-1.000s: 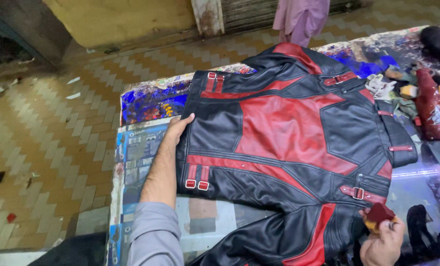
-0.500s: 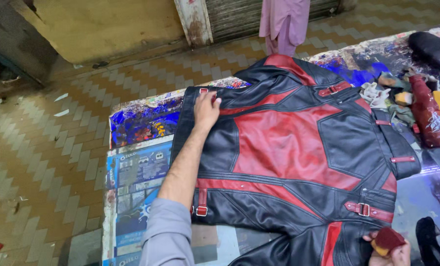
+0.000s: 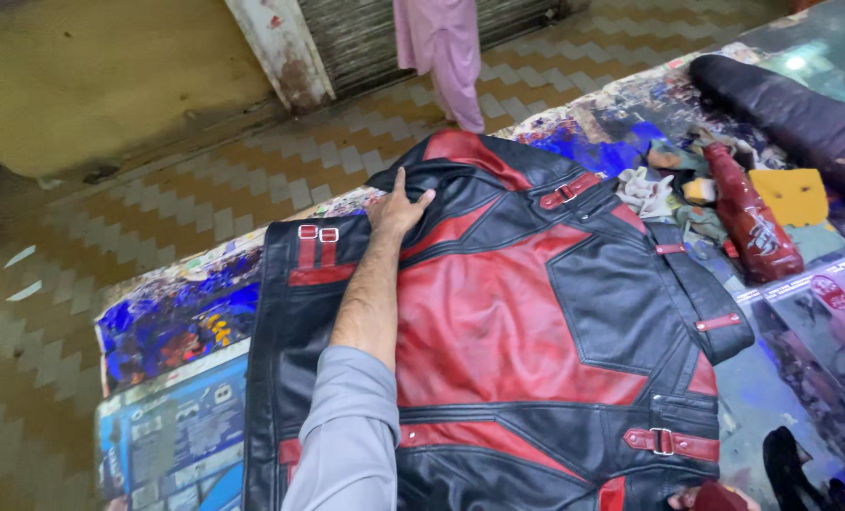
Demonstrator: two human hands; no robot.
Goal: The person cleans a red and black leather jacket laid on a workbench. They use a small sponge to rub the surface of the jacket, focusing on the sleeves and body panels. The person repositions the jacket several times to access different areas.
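I see my left hand (image 3: pixel 399 210) pressing flat, fingers spread, on the collar of the red-and-black leather jacket (image 3: pixel 508 341), which lies spread across the middle of the bench (image 3: pixel 172 322). I judge it heavy, supple and slick; collar or shoulder seams look best to grip. My right hand (image 3: pixel 716 496) barely shows at the near edge; I cannot tell its state. A red bottle (image 3: pixel 749 222) and a yellow card (image 3: pixel 790 197) lie toward the far right corner.

Soft even daylight, slight motion blur, glare at top right.
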